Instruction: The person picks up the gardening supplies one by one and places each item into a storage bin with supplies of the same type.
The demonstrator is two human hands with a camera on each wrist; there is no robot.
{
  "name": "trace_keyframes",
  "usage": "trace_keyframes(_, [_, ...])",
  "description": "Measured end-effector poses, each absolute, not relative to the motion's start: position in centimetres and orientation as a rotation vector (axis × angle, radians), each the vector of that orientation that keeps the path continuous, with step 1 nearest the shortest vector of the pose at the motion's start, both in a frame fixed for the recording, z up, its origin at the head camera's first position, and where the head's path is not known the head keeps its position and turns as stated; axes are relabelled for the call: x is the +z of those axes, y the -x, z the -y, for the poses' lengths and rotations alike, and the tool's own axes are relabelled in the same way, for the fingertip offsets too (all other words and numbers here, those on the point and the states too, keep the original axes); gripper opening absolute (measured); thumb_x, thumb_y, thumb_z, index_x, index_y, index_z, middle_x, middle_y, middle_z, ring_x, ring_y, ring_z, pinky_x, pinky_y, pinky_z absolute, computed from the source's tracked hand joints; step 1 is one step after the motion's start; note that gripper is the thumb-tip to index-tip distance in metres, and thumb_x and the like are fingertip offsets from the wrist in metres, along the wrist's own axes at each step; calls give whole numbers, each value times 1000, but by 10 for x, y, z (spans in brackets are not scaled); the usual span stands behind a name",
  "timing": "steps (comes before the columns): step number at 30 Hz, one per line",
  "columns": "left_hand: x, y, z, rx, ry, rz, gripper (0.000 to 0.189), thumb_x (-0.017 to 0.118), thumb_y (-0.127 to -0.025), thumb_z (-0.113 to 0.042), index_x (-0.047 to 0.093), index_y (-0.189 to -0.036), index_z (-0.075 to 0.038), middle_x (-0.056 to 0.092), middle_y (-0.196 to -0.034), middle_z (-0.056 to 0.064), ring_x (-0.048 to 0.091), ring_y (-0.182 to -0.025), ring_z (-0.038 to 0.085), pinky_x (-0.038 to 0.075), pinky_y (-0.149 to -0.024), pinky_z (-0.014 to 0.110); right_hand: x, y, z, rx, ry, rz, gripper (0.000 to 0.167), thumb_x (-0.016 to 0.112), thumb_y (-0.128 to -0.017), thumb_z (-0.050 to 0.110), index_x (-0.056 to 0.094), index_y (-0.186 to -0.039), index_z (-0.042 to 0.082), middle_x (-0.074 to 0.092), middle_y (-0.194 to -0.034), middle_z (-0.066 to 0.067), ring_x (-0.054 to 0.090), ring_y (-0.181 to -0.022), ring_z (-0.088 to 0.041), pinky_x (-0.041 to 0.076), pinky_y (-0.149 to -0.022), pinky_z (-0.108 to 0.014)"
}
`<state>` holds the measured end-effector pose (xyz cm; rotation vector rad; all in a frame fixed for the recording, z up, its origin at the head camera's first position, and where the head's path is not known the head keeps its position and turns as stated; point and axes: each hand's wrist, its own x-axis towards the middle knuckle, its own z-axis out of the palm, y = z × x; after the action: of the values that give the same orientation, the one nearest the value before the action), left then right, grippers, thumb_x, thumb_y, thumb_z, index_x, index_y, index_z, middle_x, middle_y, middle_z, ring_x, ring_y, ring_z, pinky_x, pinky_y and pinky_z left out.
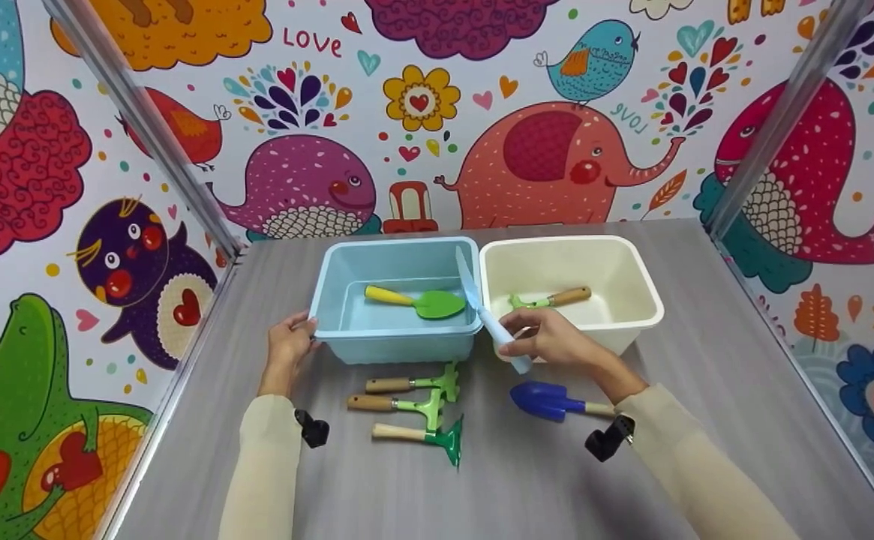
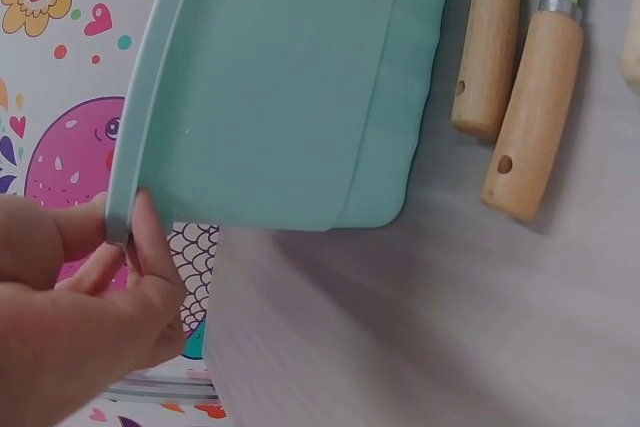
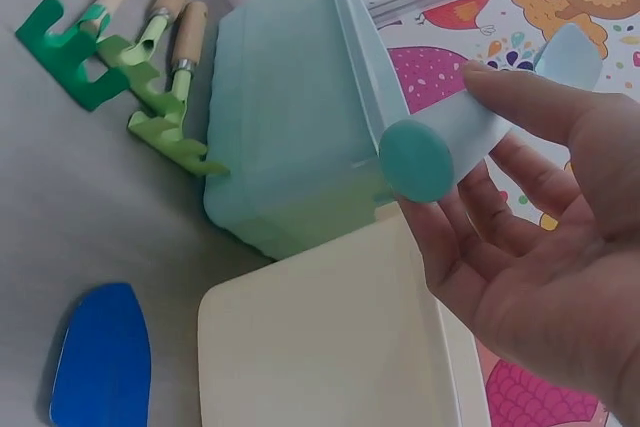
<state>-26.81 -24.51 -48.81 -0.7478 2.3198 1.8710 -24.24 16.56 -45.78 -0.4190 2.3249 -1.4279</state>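
My left hand (image 1: 289, 349) pinches the rim of a light-blue plastic basin (image 1: 399, 346) at its near left corner, thumb on one side and fingers on the other in the left wrist view. Inside that basin lies a green trowel (image 1: 439, 304) with a yellow handle. My right hand (image 1: 549, 341) holds a light-blue trowel (image 1: 498, 331) by its handle, tilted, its blade over the basin's right rim. Beneath the right hand is the near wall of a cream basin (image 1: 635, 319). A small light-green tool with a wooden handle (image 1: 572, 296) lies in the cream basin.
In front of the blue basin lie two light-green rakes (image 1: 384, 384) (image 1: 373, 403) and a dark-green rake (image 1: 403, 433), wooden handles leftward. A blue trowel (image 1: 545, 400) lies below the right hand. Patterned walls and metal posts (image 1: 782, 127) bound the grey table (image 1: 482, 495).
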Motion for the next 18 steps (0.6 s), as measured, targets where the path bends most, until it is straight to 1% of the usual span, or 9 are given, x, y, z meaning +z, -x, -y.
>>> trace_keyframes(3, [-487, 268, 245, 1861, 748, -2325, 45, 45, -107, -13, 41, -150, 1, 49, -148, 23, 57, -119, 24, 54, -92, 24, -456, 245, -160, -1460, 406, -2284, 38, 76, -88, 18, 66, -123, 7, 66, -117, -17, 65, -94, -20, 55, -75, -30])
trace_keyframes(7, [-487, 268, 245, 1860, 756, -2317, 46, 46, -107, -14, 41, -150, 1, 48, -150, 23, 57, -120, 24, 52, -77, 14, -454, 250, -154, -1473, 412, -2255, 39, 75, -89, 19, 65, -125, 7, 66, -118, -16, 63, -95, -20, 55, -75, -30])
trace_keyframes(9, [-487, 269, 245, 1865, 756, -2317, 45, 46, -107, -13, 41, -149, 1, 48, -150, 23, 57, -119, 24, 51, -73, 11, -452, 253, -150, -1480, 414, -2252, 40, 75, -88, 19, 65, -125, 6, 65, -117, -16, 62, -94, -21, 54, -74, -29])
trace_keyframes(11, [-487, 269, 245, 1872, 750, -2321, 45, 46, -106, -13, 41, -149, 2, 48, -150, 23, 57, -118, 24, 50, -71, 11, -450, 255, -148, -1488, 405, -2250, 40, 75, -88, 18, 65, -125, 6, 65, -118, -16, 62, -94, -21, 53, -73, -29])
trace_keyframes(12, [-487, 269, 245, 1876, 750, -2321, 45, 46, -106, -13, 42, -149, 2, 48, -150, 23, 57, -118, 24, 50, -71, 11, -449, 257, -146, -1492, 398, -2245, 41, 75, -88, 18, 65, -125, 6, 65, -118, -16, 61, -94, -21, 53, -73, -29])
trace_keyframes(14, [-487, 269, 245, 1873, 751, -2321, 45, 46, -107, -13, 42, -149, 1, 48, -151, 22, 56, -120, 25, 52, -75, 13, -447, 259, -143, -1500, 386, -2240, 41, 75, -88, 18, 65, -125, 6, 64, -118, -15, 61, -95, -21, 53, -74, -29])
trace_keyframes(18, [-488, 269, 245, 1866, 753, -2311, 46, 44, -107, -14, 40, -151, 0, 46, -153, 21, 55, -126, 27, 53, -94, 24, -444, 262, -137, -1483, 365, -2250, 40, 74, -88, 20, 65, -125, 8, 64, -120, -14, 60, -98, -22, 53, -74, -29])
